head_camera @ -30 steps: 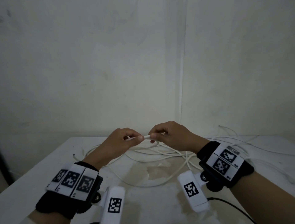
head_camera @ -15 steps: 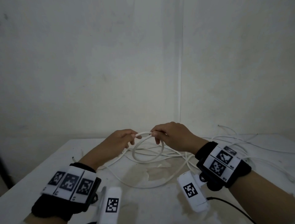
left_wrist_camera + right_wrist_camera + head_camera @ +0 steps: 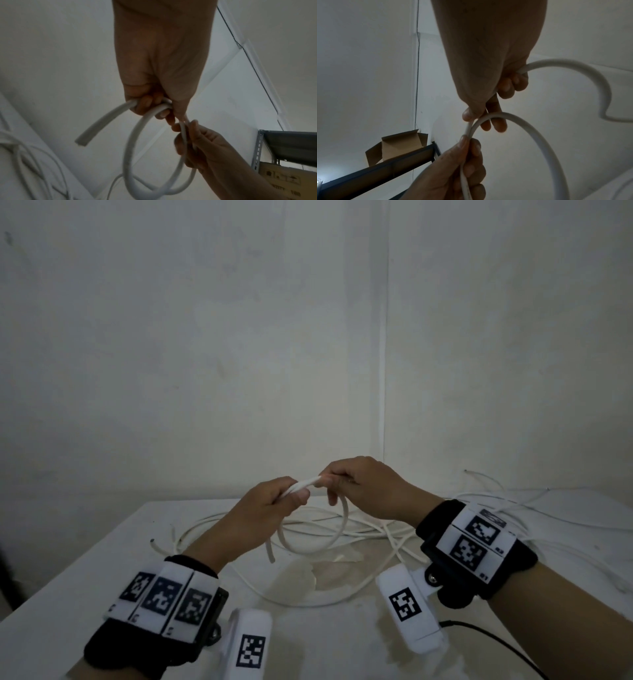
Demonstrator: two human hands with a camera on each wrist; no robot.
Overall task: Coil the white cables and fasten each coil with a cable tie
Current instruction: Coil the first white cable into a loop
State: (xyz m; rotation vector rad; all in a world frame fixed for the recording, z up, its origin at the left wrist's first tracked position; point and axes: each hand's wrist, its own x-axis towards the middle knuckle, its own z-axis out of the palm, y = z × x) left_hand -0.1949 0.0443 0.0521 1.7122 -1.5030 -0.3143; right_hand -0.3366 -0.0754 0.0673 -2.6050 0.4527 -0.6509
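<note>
Head view, left to right: left hand (image 3: 274, 501) pinching the cable (image 3: 310, 546) where the loop crosses, right hand (image 3: 363, 487) curled round the next stretch, both held above the table (image 3: 85, 577). Looks light and springy, fairly stiff, so best gripped right at the crossing. Compared with a second ago: one loop now hanging, cut end dangling below.
</note>
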